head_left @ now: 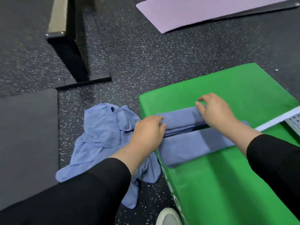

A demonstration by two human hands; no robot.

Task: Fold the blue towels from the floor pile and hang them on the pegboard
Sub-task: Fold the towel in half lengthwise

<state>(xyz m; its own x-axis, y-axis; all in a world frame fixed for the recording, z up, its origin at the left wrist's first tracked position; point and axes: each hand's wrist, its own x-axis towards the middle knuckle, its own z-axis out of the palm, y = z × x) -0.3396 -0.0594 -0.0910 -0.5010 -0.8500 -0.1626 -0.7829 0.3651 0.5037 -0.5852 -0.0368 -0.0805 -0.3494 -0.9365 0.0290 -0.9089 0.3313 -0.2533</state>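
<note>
A blue towel point(191, 143) lies folded into a long strip on top of a green padded box point(243, 91). My left hand point(148, 132) grips the strip's left end, fingers curled over the folded edge. My right hand point(214, 111) pinches the upper fold near the strip's far edge. A crumpled pile of blue towels point(103, 137) lies on the speckled floor just left of the box. A corner of a white perforated pegboard point(294, 122) shows at the right edge.
A black metal stand base point(78, 62) rises at the back left. A dark grey mat point(27, 140) lies at the left, a lilac mat point(203, 12) at the back. My white shoe point(168, 216) is at the bottom by the box.
</note>
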